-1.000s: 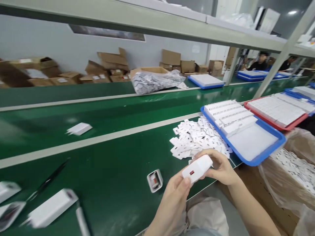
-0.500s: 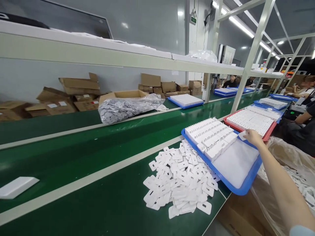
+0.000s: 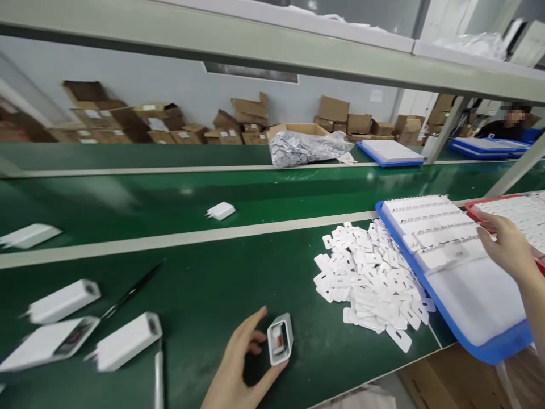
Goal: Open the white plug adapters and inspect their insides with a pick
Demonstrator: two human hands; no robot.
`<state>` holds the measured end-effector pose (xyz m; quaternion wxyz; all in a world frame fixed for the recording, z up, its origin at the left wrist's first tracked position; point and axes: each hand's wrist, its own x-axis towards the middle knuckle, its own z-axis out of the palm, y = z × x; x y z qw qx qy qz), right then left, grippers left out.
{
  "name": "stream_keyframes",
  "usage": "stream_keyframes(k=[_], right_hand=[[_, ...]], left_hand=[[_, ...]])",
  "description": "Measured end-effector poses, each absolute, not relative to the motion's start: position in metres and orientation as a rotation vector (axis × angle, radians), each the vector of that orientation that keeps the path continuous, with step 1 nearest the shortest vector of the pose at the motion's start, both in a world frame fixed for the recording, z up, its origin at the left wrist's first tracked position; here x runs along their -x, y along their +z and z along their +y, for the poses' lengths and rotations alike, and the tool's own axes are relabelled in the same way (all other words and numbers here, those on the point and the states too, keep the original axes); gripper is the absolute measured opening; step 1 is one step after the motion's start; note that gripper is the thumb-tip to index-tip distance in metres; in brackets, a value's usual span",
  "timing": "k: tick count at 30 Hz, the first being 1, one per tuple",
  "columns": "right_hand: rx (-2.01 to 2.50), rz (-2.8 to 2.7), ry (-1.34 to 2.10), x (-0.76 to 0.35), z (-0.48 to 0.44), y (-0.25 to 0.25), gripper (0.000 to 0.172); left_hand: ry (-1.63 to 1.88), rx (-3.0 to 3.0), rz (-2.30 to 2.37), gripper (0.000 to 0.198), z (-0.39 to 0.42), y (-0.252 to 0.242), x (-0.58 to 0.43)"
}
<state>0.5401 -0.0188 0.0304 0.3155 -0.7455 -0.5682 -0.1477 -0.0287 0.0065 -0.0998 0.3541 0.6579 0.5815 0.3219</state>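
My left hand (image 3: 244, 363) is at the front of the green table, thumb and fingers around a white charger housing (image 3: 280, 342). The housing's open end faces me and shows parts inside, one of them orange. Its contact with the fingers is partly hidden. To the right, my right hand (image 3: 508, 244) reaches over the far right side of a blue tray (image 3: 472, 349), fingers and thumb apart, with nothing visible between them. Rows of white blocks with metal pins (image 3: 430, 227) stand in that tray. Between the hands lies a heap of flat white plates with slots (image 3: 370, 278).
Several white chargers (image 3: 62, 301) lie at the left beside dark-tipped tweezers (image 3: 131, 289) and a slim metal tool (image 3: 159, 375). One charger (image 3: 221, 211) is on the belt. A red tray (image 3: 481, 201) adjoins the blue one. A shelf beam (image 3: 238, 34) spans overhead.
The view has swung left and down. My left hand has come into view with the charger housing. My right hand's small white piece is no longer visible in its fingers.
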Motion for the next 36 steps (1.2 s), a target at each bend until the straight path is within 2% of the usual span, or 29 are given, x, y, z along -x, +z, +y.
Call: stream_keyframes(k=[4,8,11,15,19,26,29,32,34,36], right_hand=[[1.751,-2.138,0.034,-0.435,0.022,0.014,0.035],[1.662,-2.340,0.213,-0.384,0.058,-0.004,0.035],[1.676,-2.317,0.255,-0.385,0.067,-0.006,0.031],[1.599,-2.205,0.276,-0.375,0.053,0.012,0.037],[1.246,-2.203,0.560,-0.312,0.018,0.046,0.023],[0.747,-2.424,0.981,-0.215,0.010,0.075,0.020],[0.741,-2.510,1.087,-0.207,0.015,0.073,0.022],[0.838,-2.530,1.061,-0.204,0.013,0.071,0.022],[0.973,-2.479,1.028,-0.204,0.010,0.069,0.028],[1.122,-2.347,1.094,-0.206,0.009,0.063,0.046]], left_hand=[[0.797,-1.849,1.371,0.045,0.014,-0.078,0.001],[0.870,-1.932,1.295,0.037,0.009,-0.057,-0.005],[0.909,-1.864,1.229,0.041,0.001,-0.047,-0.001],[0.979,-1.709,1.071,0.043,-0.007,-0.033,0.002],[1.006,-1.681,0.911,0.053,-0.011,-0.025,0.002],[0.962,-1.665,0.767,0.059,-0.017,-0.021,0.005],[0.946,-1.686,0.756,0.055,-0.020,-0.021,0.006],[0.970,-1.584,0.788,0.060,-0.023,-0.020,0.005],[1.001,-1.507,0.810,0.065,-0.025,-0.019,0.004],[1.034,-1.494,0.815,0.064,-0.026,-0.017,0.003]])
